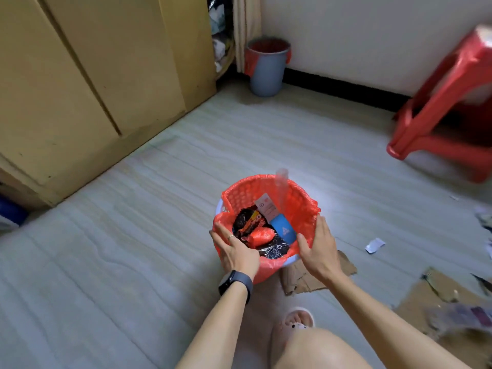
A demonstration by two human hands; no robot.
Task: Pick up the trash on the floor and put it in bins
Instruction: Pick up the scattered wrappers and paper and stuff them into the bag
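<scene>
A small bin lined with a red plastic bag stands on the floor in front of me. Inside lie a dark snack wrapper, a blue packet, a white card and a clear plastic piece that sticks up. My left hand grips the bin's near left rim. On the near right rim rests my right hand, fingers over the bag's edge. Torn cardboard lies on the floor just behind the bin, beside my right wrist. A small white wrapper lies to the right.
A second grey bin with a red liner stands in the far corner by the wall. A yellow wardrobe fills the left. A red plastic stool stands at right. More cardboard and paper scraps lie at the lower right. My slippered foot is below.
</scene>
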